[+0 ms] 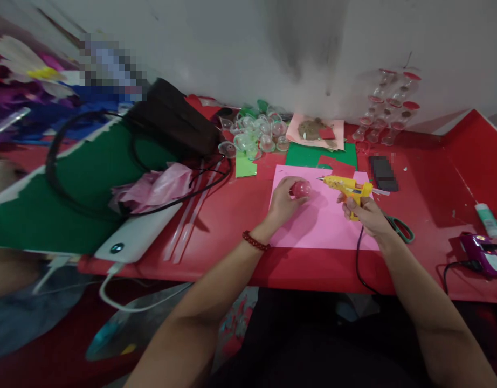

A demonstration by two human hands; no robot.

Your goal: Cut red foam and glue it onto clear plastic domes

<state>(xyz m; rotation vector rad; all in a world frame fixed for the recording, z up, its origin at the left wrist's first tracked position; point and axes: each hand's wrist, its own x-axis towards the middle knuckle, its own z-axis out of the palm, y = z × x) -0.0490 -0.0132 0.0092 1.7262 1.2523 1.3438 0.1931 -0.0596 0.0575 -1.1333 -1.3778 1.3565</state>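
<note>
My left hand (284, 200) has its thumb and fingers closed round a small clear plastic cup (302, 189) with a reddish tint, held over the pink sheet (313, 229). In my right hand (364, 212) is a yellow glue gun (347, 186), gripped by its handle. Its nozzle points left toward the cup, with a small gap between them. A black cord hangs down from the gun. Scissors (402, 230) with dark handles lie beside my right wrist, partly hidden by it.
Several clear plastic cups (259, 129) are heaped at the back. Joined cup pieces (388, 105) stand against the wall. A phone (383, 173) and a purple device (483, 256) lie to the right. On the left are a white power bank (137, 237), glue sticks (183, 242) and a black bag (179, 118).
</note>
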